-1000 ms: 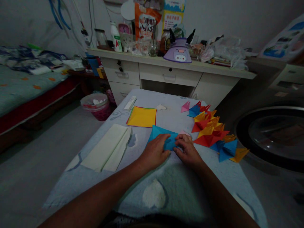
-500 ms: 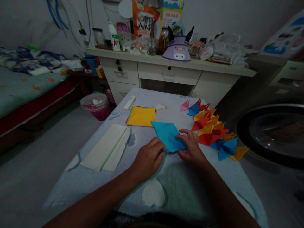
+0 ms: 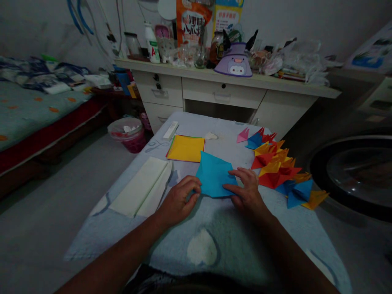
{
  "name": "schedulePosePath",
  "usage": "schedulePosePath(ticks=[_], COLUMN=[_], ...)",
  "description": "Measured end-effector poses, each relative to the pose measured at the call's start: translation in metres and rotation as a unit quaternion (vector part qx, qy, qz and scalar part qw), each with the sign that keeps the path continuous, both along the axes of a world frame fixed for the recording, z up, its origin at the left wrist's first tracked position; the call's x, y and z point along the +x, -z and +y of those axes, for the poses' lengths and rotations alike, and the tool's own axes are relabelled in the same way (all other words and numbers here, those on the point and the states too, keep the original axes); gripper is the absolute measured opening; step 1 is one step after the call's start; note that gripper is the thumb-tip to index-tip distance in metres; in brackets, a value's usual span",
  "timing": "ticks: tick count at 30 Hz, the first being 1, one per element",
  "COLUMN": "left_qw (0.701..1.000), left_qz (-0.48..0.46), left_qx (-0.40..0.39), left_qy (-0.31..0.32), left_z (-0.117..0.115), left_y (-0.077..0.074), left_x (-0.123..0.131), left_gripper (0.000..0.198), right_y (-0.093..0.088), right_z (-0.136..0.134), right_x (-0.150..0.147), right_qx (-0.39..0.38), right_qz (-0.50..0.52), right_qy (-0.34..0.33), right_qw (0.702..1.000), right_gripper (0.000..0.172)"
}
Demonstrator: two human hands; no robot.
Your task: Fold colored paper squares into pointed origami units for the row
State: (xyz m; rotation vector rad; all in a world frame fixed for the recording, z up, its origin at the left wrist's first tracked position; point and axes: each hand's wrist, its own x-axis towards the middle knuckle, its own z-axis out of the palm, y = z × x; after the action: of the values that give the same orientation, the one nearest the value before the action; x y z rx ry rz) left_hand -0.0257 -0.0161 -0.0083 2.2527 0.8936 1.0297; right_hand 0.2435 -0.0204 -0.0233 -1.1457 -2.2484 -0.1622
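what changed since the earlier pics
The left hand has moved left from over the blue paper to its left edge; the paper's far corner now overlaps the yellow-topped stack in view. The right hand stays at its right side; stack and folded figures unmoved.

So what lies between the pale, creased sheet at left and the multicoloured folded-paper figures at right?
In the head view: a blue, angular paper sheet, the left hand at its left edge and the right hand on its right side.

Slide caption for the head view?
Left hand and right hand at a blue paper sheet, near a yellow-topped paper stack and colorful origami figures.
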Motion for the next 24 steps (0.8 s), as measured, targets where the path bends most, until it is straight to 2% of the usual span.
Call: schedulePosePath(ticks=[7, 13, 18, 24], left_qw=[0.993, 0.985, 0.979, 0.979], left_qz=[0.115, 0.152, 0.188, 0.192], left_qx=[-0.009, 0.036, 0.027, 0.017], left_qy=[-0.035, -0.07, -0.074, -0.067], left_z=[0.004, 0.006, 0.005, 0.003], left_y=[0.016, 0.021, 0.019, 0.019], left_x=[-0.002, -0.006, -0.008, -0.008], left_gripper=[0.011, 0.004, 0.001, 0.002], right_y=[0.0, 0.001, 0.005, 0.008], right_z=[-0.005, -0.004, -0.001, 0.001], right_x=[-0.006, -0.007, -0.003, -0.003], right_qx=[-0.044, -0.128, -0.21, -0.232], right_qz=[-0.019, -0.012, 0.0, 0.019], right_qy=[-0.04, -0.02, -0.007, 0.026], right_qw=[0.998, 0.992, 0.978, 0.972], right_gripper=[0.028, 0.019, 0.025, 0.036])
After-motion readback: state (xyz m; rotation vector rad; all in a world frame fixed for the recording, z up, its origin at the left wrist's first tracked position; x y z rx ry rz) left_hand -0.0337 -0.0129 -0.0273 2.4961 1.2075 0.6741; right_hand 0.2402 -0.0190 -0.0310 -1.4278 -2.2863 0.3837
